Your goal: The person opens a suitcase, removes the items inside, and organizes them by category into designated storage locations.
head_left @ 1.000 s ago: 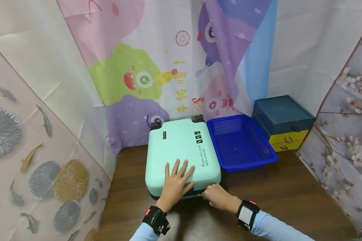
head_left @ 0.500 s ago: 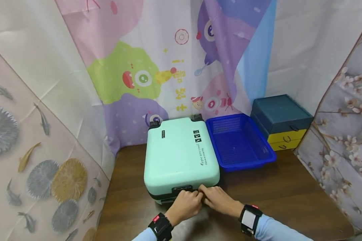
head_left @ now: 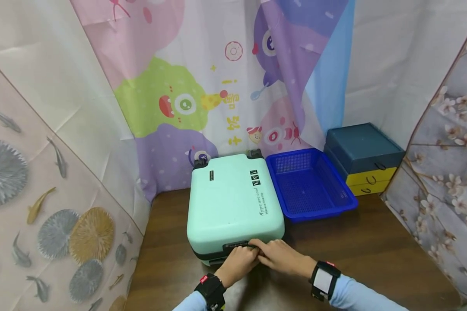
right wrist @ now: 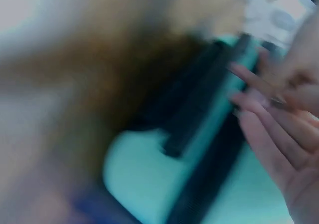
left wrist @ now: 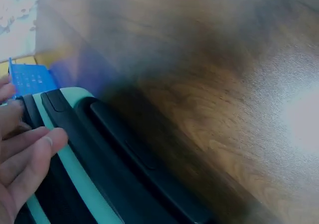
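A mint-green hard-shell suitcase (head_left: pixel 233 198) lies flat on the wooden table, its black wheels toward the curtain. Both hands meet at its near side, just right of the black lock panel (head_left: pixel 235 245). My right hand (head_left: pixel 281 257) pinches a small zipper pull (right wrist: pixel 276 100), seen as a glint between its fingers in the right wrist view. Beside it, my left hand (head_left: pixel 238 264) has bent fingers at the black zip seam; in the left wrist view its thumb (left wrist: pixel 57 137) lies close against the fingers. I cannot tell what the left fingertips hold.
A blue plastic basket (head_left: pixel 315 214) stands right of the suitcase. Behind it, to the right, is a dark teal box with yellow drawers (head_left: pixel 367 147). A cartoon curtain (head_left: pixel 233 86) hangs at the back, and patterned cloths flank the brown table (head_left: pixel 354 255).
My left hand has come off the suitcase lid, where it lay spread, and joined my right hand at the front seam. Since then both hands have shifted slightly left, toward the lock panel.
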### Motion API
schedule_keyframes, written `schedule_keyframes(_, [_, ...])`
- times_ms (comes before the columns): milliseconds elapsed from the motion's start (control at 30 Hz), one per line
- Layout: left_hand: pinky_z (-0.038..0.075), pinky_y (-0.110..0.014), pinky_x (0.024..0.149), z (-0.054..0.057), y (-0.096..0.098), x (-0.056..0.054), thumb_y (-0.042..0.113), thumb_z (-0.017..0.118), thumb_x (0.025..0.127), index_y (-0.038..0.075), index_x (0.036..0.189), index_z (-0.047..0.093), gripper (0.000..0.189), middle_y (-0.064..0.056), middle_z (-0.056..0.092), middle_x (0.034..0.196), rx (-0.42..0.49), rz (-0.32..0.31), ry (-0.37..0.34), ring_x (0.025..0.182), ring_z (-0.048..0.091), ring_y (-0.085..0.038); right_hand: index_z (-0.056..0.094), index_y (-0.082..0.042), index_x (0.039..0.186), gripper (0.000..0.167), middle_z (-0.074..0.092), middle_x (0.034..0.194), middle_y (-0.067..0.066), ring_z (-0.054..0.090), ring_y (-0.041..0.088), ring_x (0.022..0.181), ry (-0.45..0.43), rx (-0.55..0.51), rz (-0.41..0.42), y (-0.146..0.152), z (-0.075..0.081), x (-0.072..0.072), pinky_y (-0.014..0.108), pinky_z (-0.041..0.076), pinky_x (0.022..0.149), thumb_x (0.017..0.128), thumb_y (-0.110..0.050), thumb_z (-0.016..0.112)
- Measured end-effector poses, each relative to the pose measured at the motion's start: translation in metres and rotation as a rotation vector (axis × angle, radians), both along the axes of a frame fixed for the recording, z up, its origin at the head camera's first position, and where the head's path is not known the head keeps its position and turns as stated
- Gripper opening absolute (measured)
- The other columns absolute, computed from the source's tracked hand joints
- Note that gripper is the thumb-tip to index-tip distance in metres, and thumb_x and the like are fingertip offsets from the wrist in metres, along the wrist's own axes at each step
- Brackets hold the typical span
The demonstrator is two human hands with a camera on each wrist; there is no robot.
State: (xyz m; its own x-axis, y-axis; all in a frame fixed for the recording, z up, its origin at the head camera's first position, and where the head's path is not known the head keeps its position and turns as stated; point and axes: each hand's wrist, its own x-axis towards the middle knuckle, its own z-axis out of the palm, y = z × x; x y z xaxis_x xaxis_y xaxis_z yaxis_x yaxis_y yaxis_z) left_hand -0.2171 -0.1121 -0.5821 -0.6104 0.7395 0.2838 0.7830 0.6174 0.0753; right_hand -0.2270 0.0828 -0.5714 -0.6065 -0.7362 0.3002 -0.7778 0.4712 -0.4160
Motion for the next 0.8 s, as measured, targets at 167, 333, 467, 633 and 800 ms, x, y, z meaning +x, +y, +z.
schedule_keyframes(167, [0.029,-0.018,0.045,0.007,0.001,-0.002,0.01,0.069,0.093,0.011,0.088,0.059,0.012,0.006,0.043,0.06,0.08,0.032,0.115,0.047,0.04,-0.003,0.067,-0.016,0.115,0.023,0.047,0.065,-0.016,0.035,-0.005,0.051,0.107,-0.028,0.128,0.003,0.04,-0.013,0.012,0.032,0.052,0.094,-0.007,0.063])
schedule_keyframes(333, [0.022,-0.02,0.044,0.01,0.006,0.0,0.011,0.071,0.091,0.014,0.082,0.056,0.018,0.007,0.038,0.055,-0.016,0.057,0.237,0.044,0.033,-0.004,0.073,-0.011,0.102,0.016,0.067,0.076,-0.008,0.055,-0.003,0.061,0.247,-0.166,0.11,0.001,0.065,-0.029,0.015,0.045,0.057,0.089,-0.004,0.066])
schedule_keyframes(467, [0.021,-0.019,0.042,0.002,0.012,0.008,0.023,0.071,0.092,0.014,0.085,0.057,0.019,0.007,0.036,0.052,-0.13,0.073,0.225,0.04,0.032,-0.003,0.074,-0.007,0.098,0.013,0.072,0.086,-0.001,0.061,0.003,0.066,0.331,-0.258,0.012,-0.002,0.07,-0.043,0.018,0.047,0.056,0.089,-0.003,0.066])
schedule_keyframes(633, [0.025,-0.021,0.038,-0.011,0.017,0.009,0.03,0.071,0.091,0.016,0.096,0.056,0.021,0.006,0.036,0.049,-0.142,0.144,0.241,0.038,0.04,-0.007,0.075,-0.01,0.097,0.013,0.07,0.084,-0.002,0.061,0.007,0.067,0.374,-0.278,-0.083,-0.007,0.065,-0.061,0.02,0.044,0.052,0.09,-0.004,0.065])
schedule_keyframes(800, [0.025,-0.025,0.037,-0.021,0.021,0.005,0.022,0.07,0.091,0.017,0.101,0.055,0.018,0.006,0.036,0.047,-0.127,0.185,0.329,0.037,0.042,-0.01,0.074,-0.011,0.102,0.014,0.07,0.095,0.001,0.062,0.017,0.088,0.356,-0.233,-0.161,-0.012,0.049,-0.081,0.031,0.051,0.072,0.093,-0.007,0.064])
